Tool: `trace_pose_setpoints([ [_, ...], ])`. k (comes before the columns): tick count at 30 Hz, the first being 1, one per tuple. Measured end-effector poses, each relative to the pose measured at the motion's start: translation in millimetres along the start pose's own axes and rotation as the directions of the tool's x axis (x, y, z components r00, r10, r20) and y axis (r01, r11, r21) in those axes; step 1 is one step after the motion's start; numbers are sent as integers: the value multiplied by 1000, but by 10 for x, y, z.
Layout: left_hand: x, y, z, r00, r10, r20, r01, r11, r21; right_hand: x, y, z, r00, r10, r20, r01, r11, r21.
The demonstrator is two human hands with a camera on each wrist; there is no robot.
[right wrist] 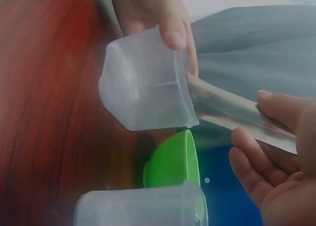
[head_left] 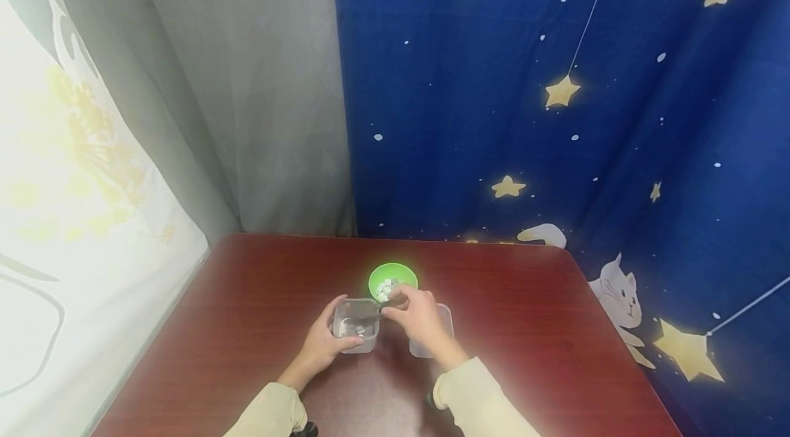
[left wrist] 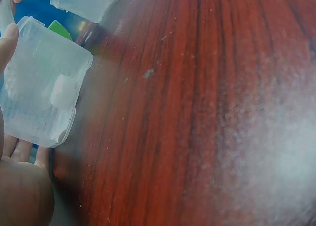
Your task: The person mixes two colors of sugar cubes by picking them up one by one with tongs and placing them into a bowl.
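Note:
My left hand (head_left: 322, 339) grips a clear plastic container (head_left: 361, 346) by its sides, the thumb over the near side. A white piece (left wrist: 64, 92) shows through the container's wall in the left wrist view. Metal tongs (right wrist: 229, 100) are held in my right hand (head_left: 423, 317), between thumb and fingers. Their arms reach into the container's mouth; the tips are hidden behind its wall. Just beyond the hands stands a green bowl (head_left: 407, 275) with several white cubes (head_left: 385, 289) in it.
A second clear container (head_left: 420, 349) stands on the right, partly under my right hand and wrist. The dark red table (head_left: 278, 272) ends at a grey curtain (head_left: 284, 114) and a blue star-patterned curtain (head_left: 444, 114).

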State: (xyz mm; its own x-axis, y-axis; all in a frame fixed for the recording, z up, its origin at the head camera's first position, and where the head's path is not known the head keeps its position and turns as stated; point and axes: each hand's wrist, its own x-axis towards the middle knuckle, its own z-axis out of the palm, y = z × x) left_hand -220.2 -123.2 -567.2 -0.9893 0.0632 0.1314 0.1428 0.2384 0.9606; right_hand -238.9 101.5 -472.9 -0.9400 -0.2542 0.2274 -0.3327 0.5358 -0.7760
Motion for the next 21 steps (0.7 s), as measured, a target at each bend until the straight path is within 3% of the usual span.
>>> trace_pose_setpoints([
  [10, -16, 69, 2, 999, -37, -5, 37, 999, -2, 13, -43, 98, 999, -6, 54, 9, 998, -57],
  [21, -7, 22, -9, 999, -43, -2, 43, 999, 20, 16, -49, 117, 999, 11, 33, -8, 996, -94],
])
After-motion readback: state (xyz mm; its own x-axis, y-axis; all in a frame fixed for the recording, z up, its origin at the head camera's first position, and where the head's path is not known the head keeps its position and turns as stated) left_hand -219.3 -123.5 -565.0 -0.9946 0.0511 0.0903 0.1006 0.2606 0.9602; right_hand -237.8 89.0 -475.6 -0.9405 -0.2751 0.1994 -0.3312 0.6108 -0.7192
